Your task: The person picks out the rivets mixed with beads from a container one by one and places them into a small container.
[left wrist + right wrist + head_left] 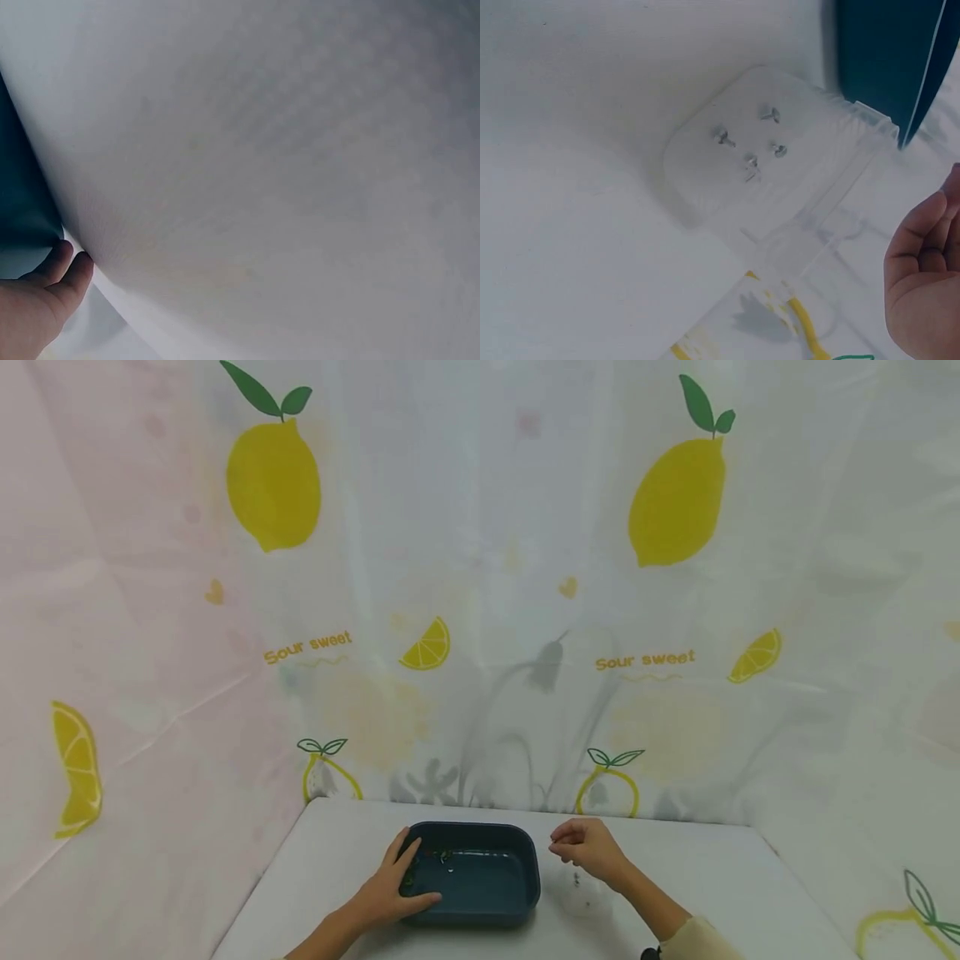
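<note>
A deep dark blue tray [480, 906] with rounded corners stands on the white table. My left hand [386, 889] is spread across its left end and grips the wall, with the thumb over the rim; in the left wrist view two fingertips [79, 266] touch a corner from outside. Small green and shiny bits [446, 860] lie inside at the left. To the right of the tray is a clear plastic box [705, 172] holding several small silvery screws [721, 136]. Above it my right hand [588, 847] pinches a tiny dark piece, its kind too small to make out.
White cloth covers the table [697, 877]. Behind it hangs a curtain [480, 568] printed with lemons, reaching down to the table's back edge and around both sides. The clear box's edge lies close beside the tray's right wall.
</note>
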Demonstrator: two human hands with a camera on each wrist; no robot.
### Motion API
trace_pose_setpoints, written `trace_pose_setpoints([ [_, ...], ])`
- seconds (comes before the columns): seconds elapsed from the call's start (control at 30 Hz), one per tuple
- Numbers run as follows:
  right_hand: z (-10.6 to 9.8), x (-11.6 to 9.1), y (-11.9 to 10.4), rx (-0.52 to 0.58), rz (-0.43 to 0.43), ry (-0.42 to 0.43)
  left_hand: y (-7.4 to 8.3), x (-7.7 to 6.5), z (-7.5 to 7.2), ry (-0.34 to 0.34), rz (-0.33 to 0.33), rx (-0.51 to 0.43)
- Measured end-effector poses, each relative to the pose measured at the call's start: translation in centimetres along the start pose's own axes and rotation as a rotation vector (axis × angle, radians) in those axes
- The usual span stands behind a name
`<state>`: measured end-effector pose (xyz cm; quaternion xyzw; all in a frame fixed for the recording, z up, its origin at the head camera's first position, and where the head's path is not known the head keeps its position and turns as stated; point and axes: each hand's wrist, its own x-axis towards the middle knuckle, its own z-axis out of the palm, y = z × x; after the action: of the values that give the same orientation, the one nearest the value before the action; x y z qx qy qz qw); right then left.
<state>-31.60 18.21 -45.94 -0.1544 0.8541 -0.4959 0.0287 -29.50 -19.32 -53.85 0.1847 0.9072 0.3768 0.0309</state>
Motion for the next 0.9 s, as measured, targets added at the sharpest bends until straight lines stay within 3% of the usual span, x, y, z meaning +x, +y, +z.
trace_pose_setpoints([
  [0.7, -2.6, -1.4, 1.3, -0.037, 0.018, 0.014, -0.2, 0.6, 0.0, 0.02, 0.005, 0.021],
  [0.9, -2.6, -2.2, 1.9, -0.029, 0.07, 0.0, -0.5, 0.4, 0.3, 0.001, -0.002, 0.014],
])
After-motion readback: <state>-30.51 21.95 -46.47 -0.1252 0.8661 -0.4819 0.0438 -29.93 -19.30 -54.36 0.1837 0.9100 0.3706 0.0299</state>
